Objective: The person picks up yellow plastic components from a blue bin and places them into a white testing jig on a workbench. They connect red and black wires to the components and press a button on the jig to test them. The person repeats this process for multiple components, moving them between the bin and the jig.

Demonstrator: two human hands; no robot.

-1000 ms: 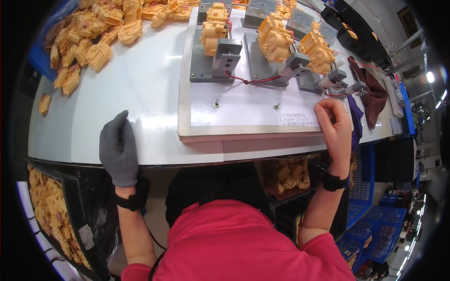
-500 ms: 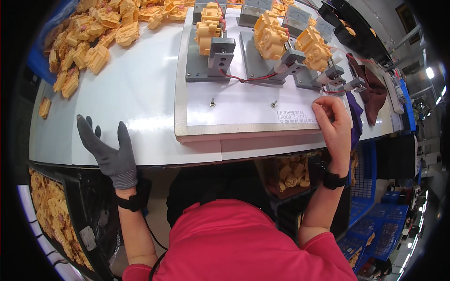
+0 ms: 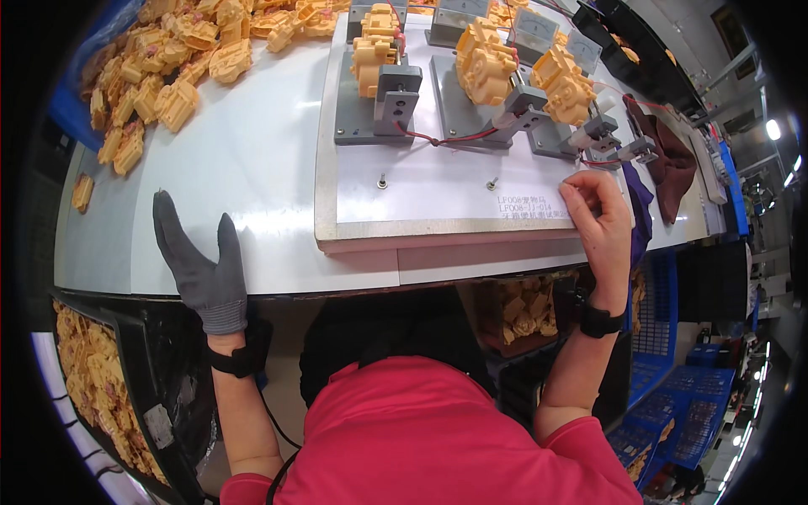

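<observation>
My left hand (image 3: 204,273), in a grey glove, hovers over the front edge of the white table with thumb and fingers apart, holding nothing. Bare and curled, my right hand (image 3: 603,215) rests at the front right corner of a test board (image 3: 421,206). Its thumb and fingertips come together there; whatever they grip is hidden. Two small toggle switches (image 3: 382,182) stand on the board left of this hand. Behind them, grey fixtures (image 3: 396,105) support yellow plastic gearbox housings (image 3: 484,67), joined by red wires.
Loose yellow housings (image 3: 177,103) are heaped at the table's back left, beside a blue bag (image 3: 71,105). Panel meters (image 3: 534,29) stand behind the fixtures. A brown cloth (image 3: 669,168) lies at the right. Below the table are a black bin (image 3: 135,353) of parts and blue crates (image 3: 673,404).
My left hand has turned slightly and its fingers have shifted right, closer together, with the thumb still apart. My right hand stays at the board's corner.
</observation>
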